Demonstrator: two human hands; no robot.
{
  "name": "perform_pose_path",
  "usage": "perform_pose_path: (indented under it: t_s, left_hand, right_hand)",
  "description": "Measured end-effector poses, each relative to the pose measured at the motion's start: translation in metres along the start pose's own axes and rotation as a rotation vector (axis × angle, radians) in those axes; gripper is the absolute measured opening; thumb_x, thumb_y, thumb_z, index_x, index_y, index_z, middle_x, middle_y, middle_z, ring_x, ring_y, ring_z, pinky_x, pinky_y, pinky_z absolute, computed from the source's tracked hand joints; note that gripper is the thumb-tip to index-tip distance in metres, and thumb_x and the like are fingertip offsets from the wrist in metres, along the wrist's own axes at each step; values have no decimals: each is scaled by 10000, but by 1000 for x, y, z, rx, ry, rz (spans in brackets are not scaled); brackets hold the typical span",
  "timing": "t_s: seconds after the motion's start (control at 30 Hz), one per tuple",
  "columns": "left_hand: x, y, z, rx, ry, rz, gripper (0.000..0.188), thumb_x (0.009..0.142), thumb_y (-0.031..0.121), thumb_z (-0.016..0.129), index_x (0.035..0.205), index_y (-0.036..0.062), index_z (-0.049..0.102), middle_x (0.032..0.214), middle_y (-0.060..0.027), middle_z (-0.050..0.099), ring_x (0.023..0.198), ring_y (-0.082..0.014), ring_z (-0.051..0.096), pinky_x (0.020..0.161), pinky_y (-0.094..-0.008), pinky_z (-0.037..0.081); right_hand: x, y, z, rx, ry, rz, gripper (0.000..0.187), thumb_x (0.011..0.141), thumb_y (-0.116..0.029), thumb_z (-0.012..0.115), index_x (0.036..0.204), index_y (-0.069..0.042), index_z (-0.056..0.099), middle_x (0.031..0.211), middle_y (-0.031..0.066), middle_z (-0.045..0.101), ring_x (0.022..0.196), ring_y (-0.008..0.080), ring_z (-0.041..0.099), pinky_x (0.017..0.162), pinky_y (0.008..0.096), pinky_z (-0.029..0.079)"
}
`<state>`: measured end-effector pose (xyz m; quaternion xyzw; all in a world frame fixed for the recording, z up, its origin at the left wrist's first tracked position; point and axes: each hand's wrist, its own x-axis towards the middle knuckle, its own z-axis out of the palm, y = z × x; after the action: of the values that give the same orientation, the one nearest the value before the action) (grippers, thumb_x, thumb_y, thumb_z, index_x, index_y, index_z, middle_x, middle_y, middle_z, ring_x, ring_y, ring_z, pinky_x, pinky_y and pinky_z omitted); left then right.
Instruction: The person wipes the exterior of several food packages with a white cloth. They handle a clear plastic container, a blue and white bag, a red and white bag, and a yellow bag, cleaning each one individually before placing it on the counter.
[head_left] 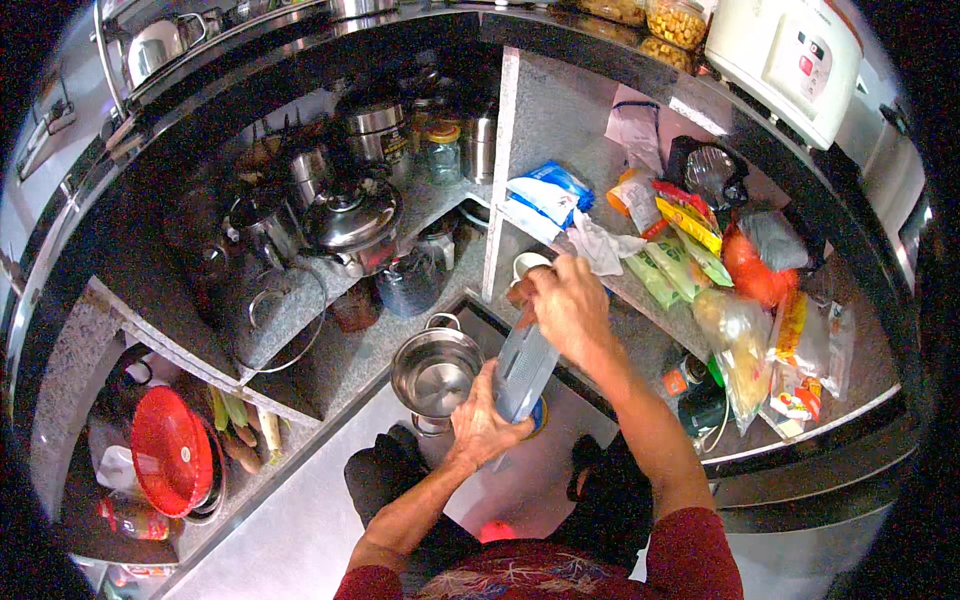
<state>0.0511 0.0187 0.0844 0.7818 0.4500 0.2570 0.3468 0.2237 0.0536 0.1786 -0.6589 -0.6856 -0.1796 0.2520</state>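
Observation:
My left hand is wrapped around the lower part of a translucent grey, rectangular plastic container, held tilted in front of me. At its upper end my right hand is closed, fingers bent over a brown piece that may be its lid; the fingers partly hide it. Just left of the container, an open steel pot with two loop handles stands low down, with nothing visible inside. A white cup sits just beyond my right fingertips. Something round with a blue and yellow edge is mostly hidden behind the container.
Left shelves hold a lidded pressure cooker, a glass jar and a red plastic basket. An upright divider separates them from the right shelf, crowded with food packets and plastic bags. A white appliance stands above.

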Motion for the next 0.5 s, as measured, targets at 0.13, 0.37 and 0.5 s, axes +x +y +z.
perform_pose_path:
  t_s: [0.13, 0.37, 0.5]
  left_hand:
    - [0, 1, 1, 15, 40, 65, 915, 576, 298, 704, 1326, 39, 248, 1140, -241, 522, 941, -400, 572, 789, -457, 477]
    - [5, -25, 20, 89, 93, 159, 912, 568, 343, 732, 1288, 5, 286, 1105, -229, 530, 883, -395, 586, 704, -472, 494]
    - [2, -16, 15, 105, 21, 35, 968, 538, 369, 767, 1289, 1, 279, 1114, -219, 522, 910, -382, 578, 710, -468, 494]
  right_hand:
    - [13, 29, 8, 423, -232, 160, 147, 789, -187, 530, 835, -71, 608, 897, 167, 519, 890, 375, 503, 704, 448, 437]
    - [-74, -68, 14, -191, -96, -344, 259, 716, -193, 540, 930, -50, 563, 956, 102, 522, 824, 217, 491, 644, 345, 411]
    - [-72, -56, 8, -130, -122, -284, 263, 720, -199, 538, 952, -76, 540, 977, 90, 512, 813, 207, 489, 667, 330, 393]
